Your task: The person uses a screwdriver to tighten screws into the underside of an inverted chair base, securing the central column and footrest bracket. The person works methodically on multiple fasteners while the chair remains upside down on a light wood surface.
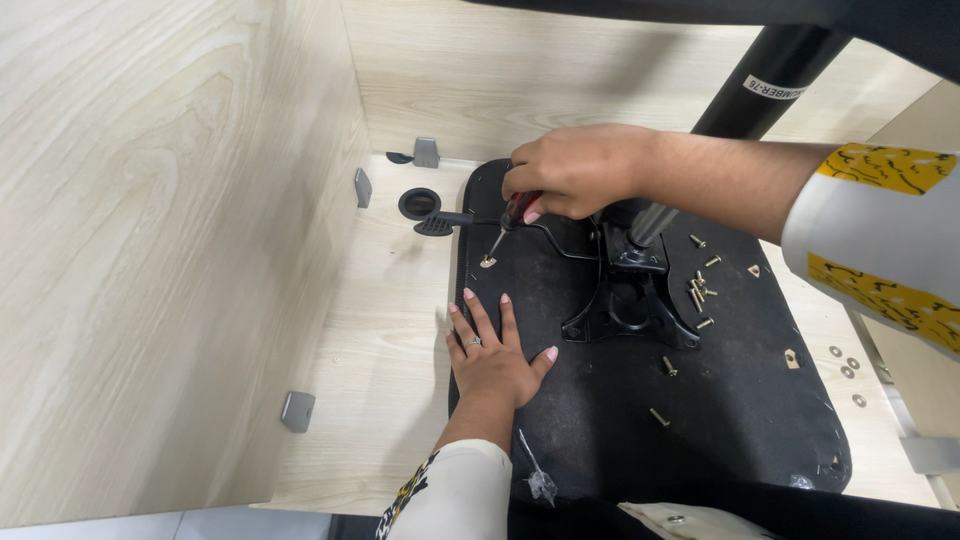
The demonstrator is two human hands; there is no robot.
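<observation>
A black chair seat (pixel 740 400) lies upside down on a light wooden desk (pixel 380 380). My right hand (pixel 575 170) grips a screwdriver (pixel 505 225) with a red and black handle, its tip at a screw (pixel 488 262) near the seat's far left corner. My left hand (pixel 495 355) rests flat, fingers spread, on the seat's left edge. A black metal mechanism plate (pixel 630 305) with a chrome and black gas column (pixel 760 85) sits at the seat's centre. A black lever handle (pixel 445 222) sticks out to the left.
Several loose brass screws (pixel 700 292) lie on the seat right of the plate, and washers (pixel 845 365) on the desk at right. Wooden partition walls (pixel 150 250) rise on the left and behind. A round cable hole (pixel 419 200) and grey brackets (pixel 298 410) sit along the left wall.
</observation>
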